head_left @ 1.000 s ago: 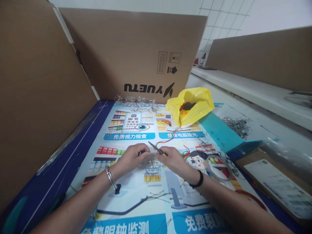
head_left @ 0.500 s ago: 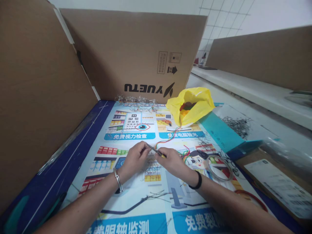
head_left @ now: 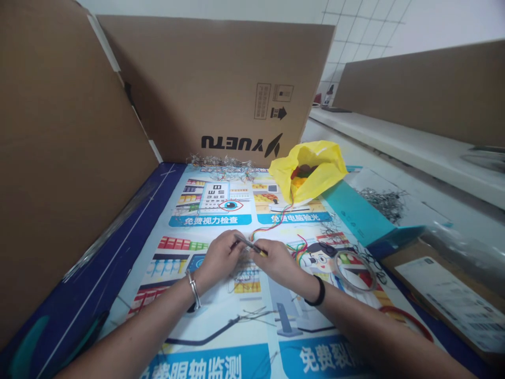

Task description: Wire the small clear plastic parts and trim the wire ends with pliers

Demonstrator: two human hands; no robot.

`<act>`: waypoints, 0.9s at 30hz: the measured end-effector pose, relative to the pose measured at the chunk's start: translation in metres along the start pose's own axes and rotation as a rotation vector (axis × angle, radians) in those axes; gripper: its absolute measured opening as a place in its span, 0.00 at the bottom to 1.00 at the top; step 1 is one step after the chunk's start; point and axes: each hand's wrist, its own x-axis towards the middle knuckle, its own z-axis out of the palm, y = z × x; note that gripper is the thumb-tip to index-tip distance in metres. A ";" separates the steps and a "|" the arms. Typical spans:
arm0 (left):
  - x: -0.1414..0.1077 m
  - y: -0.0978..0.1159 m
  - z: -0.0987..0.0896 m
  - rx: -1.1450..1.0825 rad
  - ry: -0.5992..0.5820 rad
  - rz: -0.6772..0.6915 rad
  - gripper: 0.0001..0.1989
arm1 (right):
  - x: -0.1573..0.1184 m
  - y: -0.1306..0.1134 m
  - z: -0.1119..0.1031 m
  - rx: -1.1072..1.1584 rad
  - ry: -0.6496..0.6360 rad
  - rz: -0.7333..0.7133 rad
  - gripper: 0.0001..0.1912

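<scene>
My right hand [head_left: 278, 260] is closed around a slim grey metal tool [head_left: 249, 243] with a yellow-and-black end; its exact kind is unclear. The tool slants up and left to the fingertips of my left hand [head_left: 223, 259]. Those left fingers are pinched together, and what they hold is too small to make out. Red, green and yellow cords [head_left: 272, 227] run from the mouth of a yellow bag [head_left: 310, 171] to just behind my hands. More coloured cord ends [head_left: 300, 247] lie beside my right hand. Fine wire bits [head_left: 246, 271] lie beneath the hands.
A printed poster covers the table. Cardboard panels [head_left: 213, 79] stand at the back and left. Tangled wires [head_left: 224, 160] lie along the back. On the right are a clear tape roll [head_left: 355, 271], a red ring [head_left: 408, 321], and a turquoise box [head_left: 359, 216]. Teal-handled scissors [head_left: 27, 345] rest front left.
Both hands stay in nearly the same place. The metal tool has turned slightly, and the right hand has shifted a little to the left.
</scene>
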 end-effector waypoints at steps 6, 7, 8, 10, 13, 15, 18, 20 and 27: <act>0.003 0.001 -0.005 -0.014 -0.043 0.019 0.06 | 0.001 0.001 -0.001 0.027 -0.017 -0.015 0.13; 0.003 0.001 -0.005 -0.013 -0.041 0.010 0.07 | 0.001 0.001 -0.001 0.032 -0.022 -0.016 0.13; 0.003 0.001 -0.005 -0.010 -0.036 0.000 0.07 | 0.001 0.002 -0.001 0.038 -0.026 -0.015 0.13; 0.003 0.001 -0.005 -0.001 -0.026 -0.015 0.07 | 0.001 0.001 -0.001 0.047 -0.032 -0.012 0.13; 0.002 0.000 -0.005 0.016 -0.009 -0.010 0.06 | 0.001 0.000 -0.003 0.035 -0.044 -0.031 0.13; 0.002 0.000 -0.006 0.039 0.002 0.007 0.07 | 0.000 0.000 -0.006 -0.004 -0.047 -0.065 0.13; 0.002 0.000 -0.008 0.088 0.024 0.026 0.08 | -0.001 0.001 -0.015 -0.121 -0.012 -0.109 0.11; 0.001 0.000 -0.010 0.113 0.039 0.028 0.09 | -0.002 0.002 -0.020 -0.240 0.023 -0.132 0.10; -0.001 0.000 -0.012 0.145 0.059 0.026 0.07 | -0.005 0.006 -0.030 -0.515 0.023 -0.183 0.07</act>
